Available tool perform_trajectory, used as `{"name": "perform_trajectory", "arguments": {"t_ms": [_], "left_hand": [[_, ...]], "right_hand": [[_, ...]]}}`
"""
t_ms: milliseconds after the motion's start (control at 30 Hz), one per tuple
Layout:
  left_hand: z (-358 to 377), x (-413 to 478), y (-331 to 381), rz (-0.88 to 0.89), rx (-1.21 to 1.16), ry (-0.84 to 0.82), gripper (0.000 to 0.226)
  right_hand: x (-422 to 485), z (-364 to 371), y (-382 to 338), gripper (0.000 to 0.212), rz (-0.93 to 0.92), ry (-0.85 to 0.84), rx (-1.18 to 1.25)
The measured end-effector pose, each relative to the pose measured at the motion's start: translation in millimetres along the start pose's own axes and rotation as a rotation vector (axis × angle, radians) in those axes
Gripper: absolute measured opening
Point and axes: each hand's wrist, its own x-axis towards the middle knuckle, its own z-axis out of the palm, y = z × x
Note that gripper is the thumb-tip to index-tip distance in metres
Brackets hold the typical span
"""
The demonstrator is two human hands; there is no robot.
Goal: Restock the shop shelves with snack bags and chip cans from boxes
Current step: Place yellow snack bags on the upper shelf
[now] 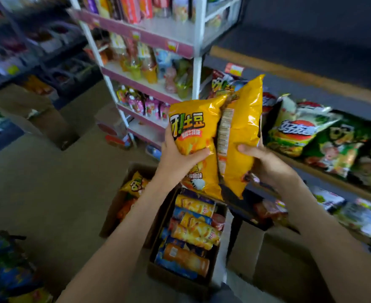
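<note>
Far left: dark racks, blurred, contents unreadable.

Left of centre, on the floor: an open cardboard box [114,217] with a yellow snack bag lying in it. Just to its right, touching it, is a second box [175,278] packed with chip cans [193,235] lying on their sides.

Behind the boxes: a white rack [197,68], its tiers stocked with bottles and pouches.

Centre, above the boxes: the left hand [175,154] grips a yellow bag [191,132] at its lower half, thumb across the printed front. Touching it, a second yellow bag [241,132] shows its back panel. The right hand [265,160] holds this one the same way, thumb on the face and fingers behind.

Handling, as a judgement: both are air-puffed, light, with slick foil, and the chips inside crush easily. A loose hold on the sides or the top seam is best (no squeezing the belly).

Right: the shop shelf [307,168] carries green snack bags [333,145] leaning on each other. The yellow bags are near its left end, not yet on it.
</note>
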Motion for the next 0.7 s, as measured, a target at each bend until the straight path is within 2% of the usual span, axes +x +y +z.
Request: {"name": "perform_trajectory", "arguments": {"t_ms": [67,133,267,333,433,567,700], "left_hand": [[12.7,-7.3,22.4,0.083,-0.001,-0.12,0.127],[28.3,-14.5,43.3,0.147,0.015,-0.224,0.131],[64.8,-29.8,83.5,0.287,0.057,-0.396,0.133],[85.9,-37.6,100.1,0.318,0.046,-0.404,0.128],[120.7,-51.1,121.3,0.364,-0.014,-0.43,0.121],[173.8,-69.7,148.6,0.392,-0.032,-0.483,0.124],[231.4,-84.2,167.2,0.411,-0.05,-0.469,0.119]], "right_hand": [[-34.5,-17.8,-16.0,0.117,-0.02,-0.035,0.047],[-64.4,-35.2,-27.9,0.116,-0.061,0.002,0.06],[-110.6,-66.3,-51.5,0.115,-0.179,0.26,0.058],[-131.9,-80.0,-63.2,0.107,-0.24,0.359,0.054],[-162.8,-105.0,-78.4,0.082,-0.311,0.454,0.073],[-195.4,-144.0,-92.9,0.081,-0.419,0.489,0.032],[-220.1,-195.6,-101.4,0.092,-0.47,0.532,-0.007]]}}
